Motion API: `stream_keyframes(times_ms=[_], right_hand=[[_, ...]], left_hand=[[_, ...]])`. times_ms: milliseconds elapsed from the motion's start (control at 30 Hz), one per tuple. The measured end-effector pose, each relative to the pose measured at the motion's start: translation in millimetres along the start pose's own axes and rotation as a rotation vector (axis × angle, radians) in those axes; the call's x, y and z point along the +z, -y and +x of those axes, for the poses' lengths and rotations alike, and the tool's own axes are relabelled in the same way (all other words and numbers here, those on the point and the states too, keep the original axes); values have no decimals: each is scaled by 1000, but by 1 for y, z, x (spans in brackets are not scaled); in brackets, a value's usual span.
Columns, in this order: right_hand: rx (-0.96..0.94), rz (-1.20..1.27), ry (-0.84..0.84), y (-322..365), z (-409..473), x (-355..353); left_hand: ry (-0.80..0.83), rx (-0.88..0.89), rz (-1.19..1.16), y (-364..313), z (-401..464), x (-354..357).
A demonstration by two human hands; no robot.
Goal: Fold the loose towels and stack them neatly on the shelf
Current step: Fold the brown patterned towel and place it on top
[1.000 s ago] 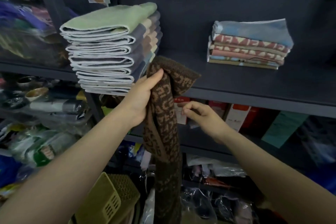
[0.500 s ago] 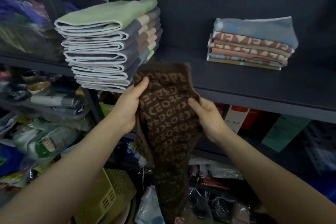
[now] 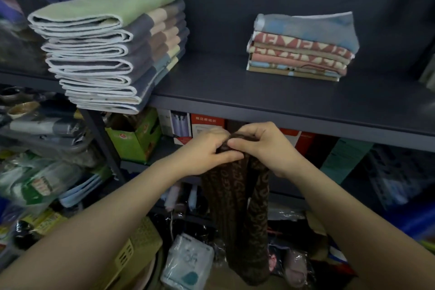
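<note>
Upper left: tall stack (image 3: 113, 54) on the shelf (image 3: 270, 99). Centre: left hand (image 3: 204, 150) and right hand (image 3: 266, 148), apart half a second ago, now meet, both pinching the brown towel (image 3: 244, 219) at its top; it hangs doubled lengthwise, so folding appears begun. Upper right: short stack (image 3: 301, 49). Fingertip grip hidden by cloth; towel's lower end blurred.

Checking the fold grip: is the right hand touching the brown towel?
Touching. The head view shows the right hand pinching the top edge of the brown towel, fingertips pressed into the fabric beside the left hand.
</note>
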State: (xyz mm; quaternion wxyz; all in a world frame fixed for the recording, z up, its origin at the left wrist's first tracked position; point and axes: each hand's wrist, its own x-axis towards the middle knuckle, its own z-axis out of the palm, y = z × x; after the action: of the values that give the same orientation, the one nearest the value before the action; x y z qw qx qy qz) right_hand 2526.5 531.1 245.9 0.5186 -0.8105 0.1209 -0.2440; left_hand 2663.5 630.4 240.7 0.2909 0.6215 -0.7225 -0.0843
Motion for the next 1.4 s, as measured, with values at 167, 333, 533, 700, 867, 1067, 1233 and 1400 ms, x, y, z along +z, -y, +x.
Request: stream_keyframes(times_ms=[167,333,533,700,867,1067,1233,1400], right_hand=[[18,189,-20,-6,-13,-21],[185,298,103,-29,-29,-41],[371,182,246,-64,-55,-55],[313,150,-47,-73,-63,-60],[99,0,-171,-48,-49,-60],[91,114,-2,-15,-34,-50],[110,250,-190,-8,-34,-61],[207,262,-10,-33,-52,-79]], left_hand=[[-135,-81,-429,-19,11,4],[-370,-309,-848,-34,23,5],[-546,-452,-1177,-38,32,-10],[-668,-524,-1164,-33,30,2],[-235,-433,-19,-19,12,23],[-23,-228,-62,-51,29,33],[-201,-161,-171,-66,39,37],[-493,-276,-692,-73,54,34]])
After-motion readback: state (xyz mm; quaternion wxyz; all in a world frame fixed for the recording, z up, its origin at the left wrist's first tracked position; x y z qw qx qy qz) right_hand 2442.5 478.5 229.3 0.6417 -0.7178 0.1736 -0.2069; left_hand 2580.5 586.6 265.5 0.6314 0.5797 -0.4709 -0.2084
